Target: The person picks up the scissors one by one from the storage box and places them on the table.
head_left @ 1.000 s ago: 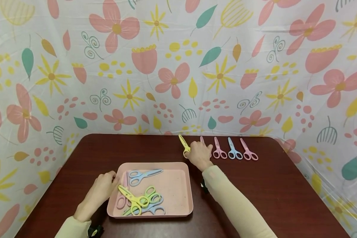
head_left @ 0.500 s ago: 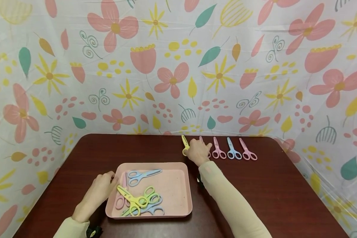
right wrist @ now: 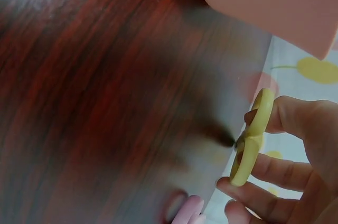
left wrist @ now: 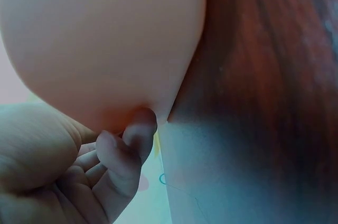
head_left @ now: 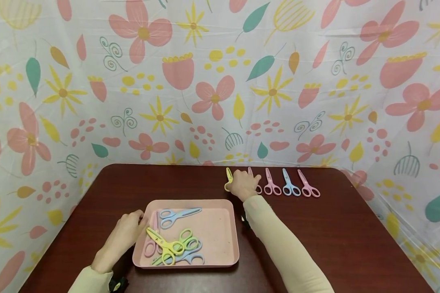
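since the frame one second earlier, the yellow scissors (right wrist: 255,139) have shifted toward 3 o'clock and turned, blade from about 11 to about 12 o'clock. the first pink pair (head_left: 250,171), still partly covered, has kept its place.

the right grip (head_left: 243,184), a bare hand, is closed on the yellow scissors, pinching the finger rings. location: 9 o'clock end of the row, near the 12 o'clock edge of the tabletop (head_left: 337,228). whether they rest flat cannot be told. toward 3 o'clock, in order: first pink pair, second pink pair (head_left: 269,176), blue pair (head_left: 287,177), third pink pair (head_left: 302,178); blades toward 11 to 12 o'clock.

the left grip (head_left: 124,230) holds the rim of the tray (head_left: 216,228) at 10 o'clock, fingers curled against the outer wall. tray contents: blue scissors (head_left: 183,213) at 11 o'clock, pink scissors (head_left: 156,219) at 9, and a crossed yellow, green and blue stack toward 7, yellow uppermost.
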Demonstrator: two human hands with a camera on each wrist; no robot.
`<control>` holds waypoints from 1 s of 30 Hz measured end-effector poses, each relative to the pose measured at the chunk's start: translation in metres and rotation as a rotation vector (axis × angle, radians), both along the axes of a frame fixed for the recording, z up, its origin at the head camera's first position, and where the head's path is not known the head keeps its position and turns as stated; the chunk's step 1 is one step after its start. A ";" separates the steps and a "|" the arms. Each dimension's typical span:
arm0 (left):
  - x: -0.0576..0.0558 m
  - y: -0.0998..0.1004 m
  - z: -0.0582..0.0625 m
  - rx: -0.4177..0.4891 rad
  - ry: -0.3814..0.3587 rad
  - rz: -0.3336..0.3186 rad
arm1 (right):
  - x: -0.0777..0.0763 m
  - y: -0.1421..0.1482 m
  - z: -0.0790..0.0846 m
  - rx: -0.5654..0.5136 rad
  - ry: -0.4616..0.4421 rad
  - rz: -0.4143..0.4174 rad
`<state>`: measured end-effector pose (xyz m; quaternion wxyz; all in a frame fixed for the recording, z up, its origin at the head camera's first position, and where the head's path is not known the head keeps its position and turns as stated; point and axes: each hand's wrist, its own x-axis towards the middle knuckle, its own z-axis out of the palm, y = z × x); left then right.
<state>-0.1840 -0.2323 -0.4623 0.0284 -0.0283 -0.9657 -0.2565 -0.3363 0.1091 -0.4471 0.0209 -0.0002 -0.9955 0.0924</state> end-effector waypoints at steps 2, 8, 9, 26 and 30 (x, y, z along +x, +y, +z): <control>0.000 0.000 0.000 0.000 -0.009 0.002 | -0.001 -0.001 0.000 0.008 -0.001 0.008; -0.002 0.002 -0.001 0.005 0.005 -0.001 | -0.002 -0.002 -0.001 0.062 -0.014 0.014; -0.002 0.002 -0.002 0.002 0.014 -0.003 | -0.002 -0.002 -0.002 0.070 -0.025 0.017; -0.001 0.000 -0.001 -0.008 0.019 0.002 | 0.000 -0.006 -0.005 0.155 -0.059 0.072; 0.000 0.001 0.000 -0.011 0.044 -0.005 | 0.000 -0.007 -0.004 0.162 -0.057 0.064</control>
